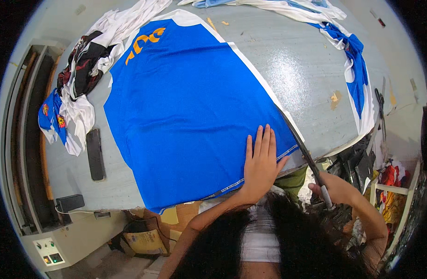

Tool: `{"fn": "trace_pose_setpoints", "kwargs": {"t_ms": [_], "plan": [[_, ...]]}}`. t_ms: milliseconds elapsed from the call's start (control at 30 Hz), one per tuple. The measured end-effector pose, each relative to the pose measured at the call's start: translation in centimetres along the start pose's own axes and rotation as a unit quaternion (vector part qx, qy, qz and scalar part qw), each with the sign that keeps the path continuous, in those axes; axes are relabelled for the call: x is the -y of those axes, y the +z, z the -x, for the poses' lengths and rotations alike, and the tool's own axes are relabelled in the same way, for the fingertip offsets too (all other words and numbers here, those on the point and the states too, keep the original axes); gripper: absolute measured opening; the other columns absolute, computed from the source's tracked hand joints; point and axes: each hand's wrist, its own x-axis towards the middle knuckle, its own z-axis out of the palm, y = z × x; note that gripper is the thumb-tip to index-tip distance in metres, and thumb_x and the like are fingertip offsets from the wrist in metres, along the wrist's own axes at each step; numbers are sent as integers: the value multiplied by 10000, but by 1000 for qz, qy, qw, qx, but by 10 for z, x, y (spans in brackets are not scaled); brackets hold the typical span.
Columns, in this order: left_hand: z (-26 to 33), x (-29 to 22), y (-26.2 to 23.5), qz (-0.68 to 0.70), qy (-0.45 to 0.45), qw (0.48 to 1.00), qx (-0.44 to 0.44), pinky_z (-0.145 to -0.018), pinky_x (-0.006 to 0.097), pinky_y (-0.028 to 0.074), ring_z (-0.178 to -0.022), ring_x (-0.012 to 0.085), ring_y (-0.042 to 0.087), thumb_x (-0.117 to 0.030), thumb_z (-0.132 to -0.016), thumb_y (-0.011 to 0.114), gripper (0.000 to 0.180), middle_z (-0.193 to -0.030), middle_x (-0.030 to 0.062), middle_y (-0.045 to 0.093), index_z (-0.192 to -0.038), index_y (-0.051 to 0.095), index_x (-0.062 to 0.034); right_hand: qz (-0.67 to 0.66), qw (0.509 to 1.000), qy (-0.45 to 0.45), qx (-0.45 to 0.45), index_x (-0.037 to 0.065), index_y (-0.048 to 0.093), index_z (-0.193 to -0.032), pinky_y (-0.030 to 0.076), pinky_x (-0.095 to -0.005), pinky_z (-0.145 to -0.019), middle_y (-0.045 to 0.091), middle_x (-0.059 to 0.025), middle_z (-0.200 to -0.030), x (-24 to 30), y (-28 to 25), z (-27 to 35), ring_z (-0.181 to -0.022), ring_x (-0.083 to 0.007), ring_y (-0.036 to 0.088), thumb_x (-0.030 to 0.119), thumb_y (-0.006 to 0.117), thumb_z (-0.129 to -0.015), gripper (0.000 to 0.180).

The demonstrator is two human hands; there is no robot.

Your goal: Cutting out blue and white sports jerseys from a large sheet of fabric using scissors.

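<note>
A large blue fabric panel (185, 107) with a white border and an orange print at its far end lies spread on a grey cutting table (297, 74). My left hand (260, 162) presses flat on the panel's near right corner, fingers together and pointing away from me. My right hand (332, 188) grips the handles of long dark scissors (302, 146). Their blades run along the panel's right edge, beside the white border, just right of my left hand.
A heap of white, black and blue cloth (78, 79) lies at the table's left. Blue-and-white strips (355, 69) trail along the far right. A dark flat bar (95, 153) rests near the left edge. Cardboard and scraps lie on the floor below.
</note>
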Motion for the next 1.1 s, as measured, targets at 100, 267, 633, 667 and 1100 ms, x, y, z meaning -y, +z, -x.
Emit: {"fn": "trace_pose_setpoints", "kwargs": {"t_ms": [100,267,633,667,1100], "plan": [[0,1,0,7,-5,1000,-7,-1036,471,197,-1260,302,300,-431,-798,543,679,-1323,192,358,-1228,394,73,-20,999,-30,-13,-69,511,-917,421,-435,-721,555,-270,-817,4,0,-6,-809,-420,542,449,462,-867,522],[0,0,-3,8,-5,1000,-9,-1036,467,202,-1258,297,304,-430,-796,544,679,-1320,186,364,-1232,393,69,20,998,14,-54,-82,497,-892,413,-448,-707,552,-284,-815,-2,11,-14,-800,-426,540,444,452,-874,529],[3,2,-1,-1,2,1000,-8,-1035,461,210,-1255,290,312,-412,-799,544,657,-1315,180,372,-1236,396,56,27,998,55,5,-85,534,-858,423,-450,-686,569,-278,-767,29,-15,-28,-753,-418,560,436,435,-878,531],[3,2,-1,1,2,1000,-11,-1035,462,209,-1255,291,311,-412,-798,544,657,-1314,181,373,-1236,396,55,35,998,54,-8,-84,544,-838,423,-453,-683,570,-277,-756,28,-14,-32,-749,-418,562,438,438,-876,534],[1,3,-1,8,8,1000,1,-1038,462,206,-1258,297,306,-406,-798,544,652,-1313,186,374,-1230,402,60,44,997,63,-14,-83,550,-790,429,-449,-676,563,-282,-726,37,-25,-49,-728,-422,565,469,430,-873,571]]}}
